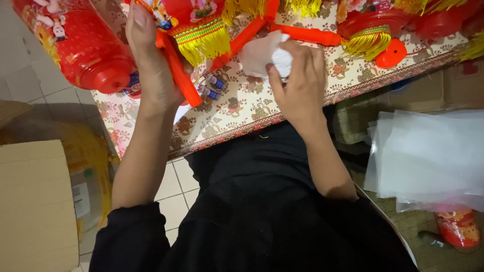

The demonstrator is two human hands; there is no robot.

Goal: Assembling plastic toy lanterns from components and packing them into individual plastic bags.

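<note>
Left hand is clamped on the orange stick of a red lantern over the desk. Right hand pinches a crumpled white wad — I'd keep that stick steady and wipe gently.

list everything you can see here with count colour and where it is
lantern: one, red, table's left edge
orange stick: one, in the left hand
other orange sticks: at least two, top centre of table
yellow tassels: several, along the top
white wad: one, in the right hand
batteries: a few, blue and white, between the hands
tablecloth: one, floral, pink and cream
clear bags: a stack, lower right
cardboard box: one, brown, lower left
left hand: gripping the orange stick
right hand: closed on the white wad
</note>
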